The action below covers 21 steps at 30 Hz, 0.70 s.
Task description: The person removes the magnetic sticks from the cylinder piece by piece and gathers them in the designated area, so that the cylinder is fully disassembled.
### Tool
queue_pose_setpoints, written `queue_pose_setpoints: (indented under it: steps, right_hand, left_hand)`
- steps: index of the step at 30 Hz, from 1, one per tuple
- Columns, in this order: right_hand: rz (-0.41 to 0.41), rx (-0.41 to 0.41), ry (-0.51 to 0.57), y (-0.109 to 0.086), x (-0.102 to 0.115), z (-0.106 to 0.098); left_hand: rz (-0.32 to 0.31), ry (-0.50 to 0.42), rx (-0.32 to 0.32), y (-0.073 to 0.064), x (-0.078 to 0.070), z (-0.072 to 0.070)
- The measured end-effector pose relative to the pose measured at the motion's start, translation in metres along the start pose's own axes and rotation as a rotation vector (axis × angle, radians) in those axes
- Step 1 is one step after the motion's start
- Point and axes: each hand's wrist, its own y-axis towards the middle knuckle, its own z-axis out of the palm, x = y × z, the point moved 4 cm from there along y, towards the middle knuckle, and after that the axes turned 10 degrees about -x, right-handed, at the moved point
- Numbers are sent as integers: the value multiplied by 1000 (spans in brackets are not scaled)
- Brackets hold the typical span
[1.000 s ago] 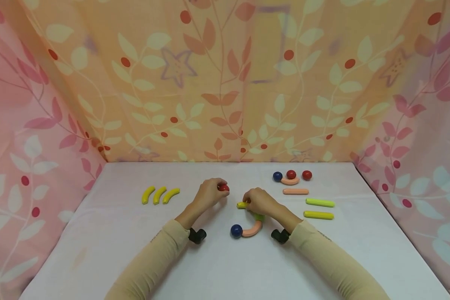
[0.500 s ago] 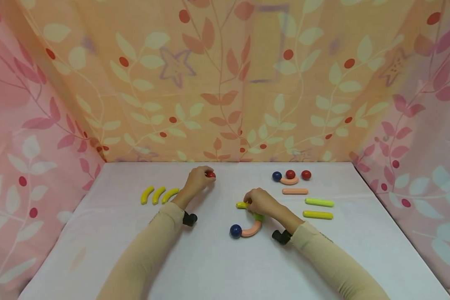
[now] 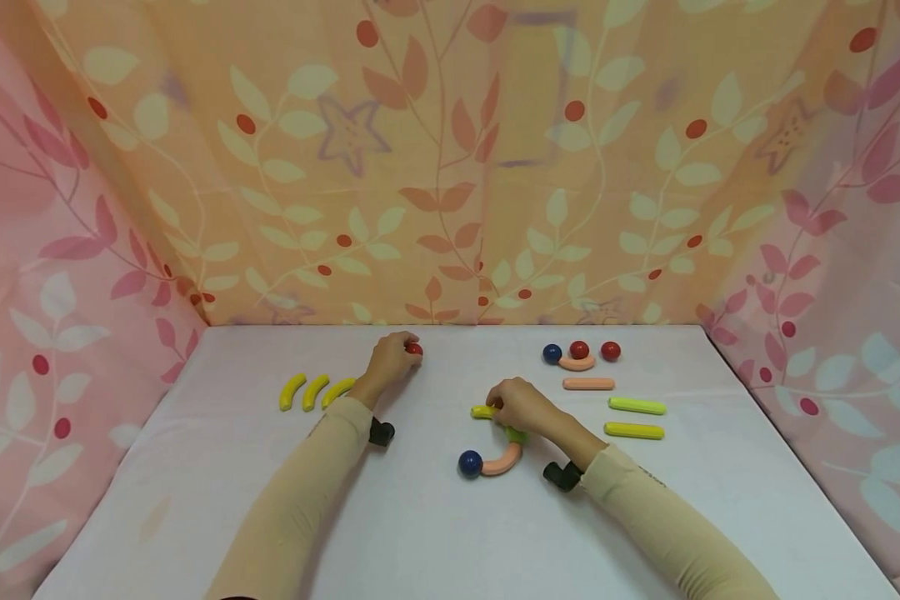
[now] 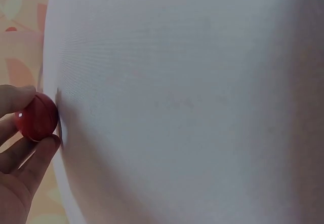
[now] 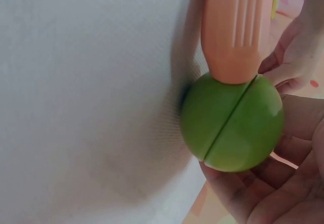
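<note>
Toward the back of the table, my left hand (image 3: pixel 390 360) pinches a red ball (image 4: pixel 38 116) between thumb and fingers, close over the white cloth. My right hand (image 3: pixel 525 404) is at the middle, its fingertips gripping a yellow magnetic stick (image 3: pixel 482 412) whose end sticks out to the left. Under that hand, a green ball (image 5: pixel 233 122) joins a curved peach stick (image 3: pixel 502 461), which ends at a blue ball (image 3: pixel 470 463). Together these pieces form an open curve on the table. The right fingers partly hide behind the green ball in the right wrist view.
Several curved yellow sticks (image 3: pixel 315 392) lie at left, partly beside the left sleeve. At back right are red balls (image 3: pixel 611 351), a blue ball (image 3: pixel 552 354) and a curved peach stick (image 3: pixel 576 364). Straight peach (image 3: pixel 588 384), lime (image 3: pixel 637 406) and yellow (image 3: pixel 633 431) sticks lie nearer.
My left hand has carried the red ball away from the curve, leftward and toward the back, and slowed there. The right hand has stayed in place at the yellow stick.
</note>
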Motion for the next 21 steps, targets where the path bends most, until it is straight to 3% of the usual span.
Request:
queue_pose_setpoints:
  steps: [21]
  right_hand:
    - [6, -11, 13, -1, 0, -1]
  left_hand:
    - [-15, -3, 0, 1, 3, 0]
